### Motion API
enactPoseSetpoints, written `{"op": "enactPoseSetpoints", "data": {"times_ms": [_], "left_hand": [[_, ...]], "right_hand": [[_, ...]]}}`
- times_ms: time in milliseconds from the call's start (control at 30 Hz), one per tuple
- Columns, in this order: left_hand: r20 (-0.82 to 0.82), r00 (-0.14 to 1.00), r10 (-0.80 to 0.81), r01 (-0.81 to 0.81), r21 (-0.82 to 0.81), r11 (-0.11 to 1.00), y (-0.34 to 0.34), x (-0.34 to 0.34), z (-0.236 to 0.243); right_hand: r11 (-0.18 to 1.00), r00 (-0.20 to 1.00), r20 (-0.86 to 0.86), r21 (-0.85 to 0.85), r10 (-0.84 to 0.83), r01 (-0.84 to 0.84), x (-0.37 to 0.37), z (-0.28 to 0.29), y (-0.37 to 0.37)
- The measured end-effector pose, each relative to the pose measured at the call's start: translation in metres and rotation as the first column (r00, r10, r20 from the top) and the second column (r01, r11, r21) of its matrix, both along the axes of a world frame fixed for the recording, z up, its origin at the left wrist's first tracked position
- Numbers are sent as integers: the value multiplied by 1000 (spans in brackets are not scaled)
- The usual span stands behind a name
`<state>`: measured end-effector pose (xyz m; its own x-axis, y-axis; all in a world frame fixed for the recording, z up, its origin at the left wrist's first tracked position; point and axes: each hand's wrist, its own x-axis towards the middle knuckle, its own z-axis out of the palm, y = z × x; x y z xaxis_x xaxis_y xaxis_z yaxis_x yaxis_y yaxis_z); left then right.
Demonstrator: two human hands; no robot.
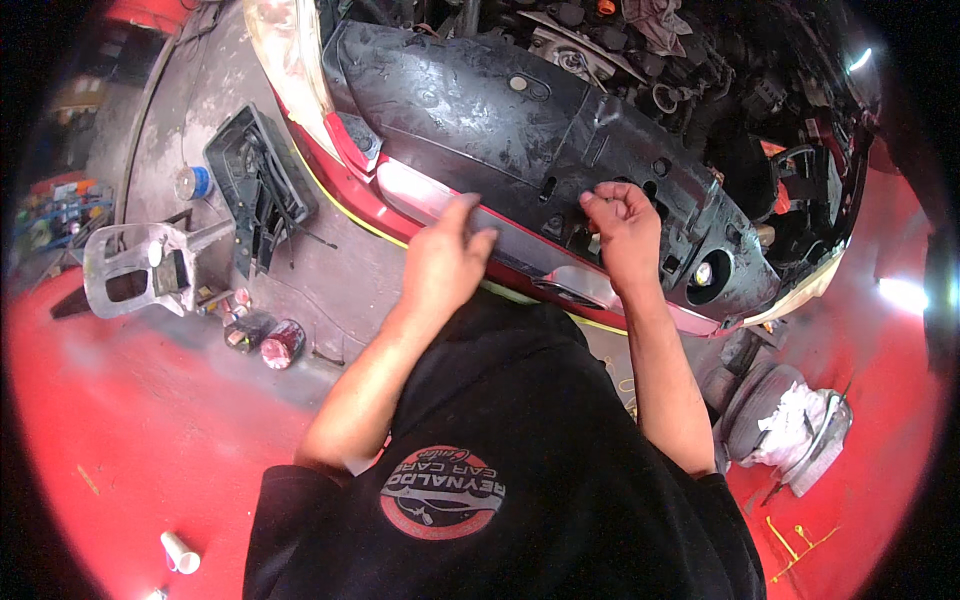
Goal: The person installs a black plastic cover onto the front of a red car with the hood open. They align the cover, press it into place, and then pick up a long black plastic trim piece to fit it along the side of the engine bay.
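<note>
Over the red and silver front trim strip point(410, 190) of a car, my left hand point(440, 265) is open, its index finger and thumb apart. The fingertips lie at or just above the strip; I cannot tell whether they touch it. Farther right, my right hand point(628, 235) is closed, thumb and fingers curled together above the black plastic cover point(450, 100). Anything small in that pinch is hidden. The cover spans the car's front behind the strip and has several holes and slots along its near edge.
Beyond the cover lies the open engine bay point(680, 95), with a grey cloth point(660, 22) at its far side. A black tray point(255, 180), a grey plastic chair point(140, 270) and paint cans point(283, 343) stand at left. Wheels point(765, 415) with a white cloth sit at right.
</note>
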<state>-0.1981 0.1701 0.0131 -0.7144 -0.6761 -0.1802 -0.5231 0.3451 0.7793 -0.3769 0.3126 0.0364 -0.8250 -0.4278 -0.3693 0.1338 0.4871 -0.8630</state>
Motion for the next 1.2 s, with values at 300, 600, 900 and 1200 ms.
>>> {"op": "enactPoseSetpoints", "data": {"times_ms": [300, 600, 900, 1200], "left_hand": [[303, 792, -530, 553, 10, 833, 15, -80, 19], [50, 949, -311, 204, 654, 729, 5, -81, 24], [-86, 991, -104, 132, 798, 588, 16, -70, 14], [-40, 962, -270, 251, -256, 933, -43, -83, 20]], "right_hand": [[896, 886, 445, -331, -129, 296, -32, 19, -8], [989, 771, -622, 122, 138, -79, -65, -3, -28], [694, 715, -361, 679, 598, -238, -120, -11, -71], [822, 737, -446, 506, 508, -260, -119, -9, -54]]}}
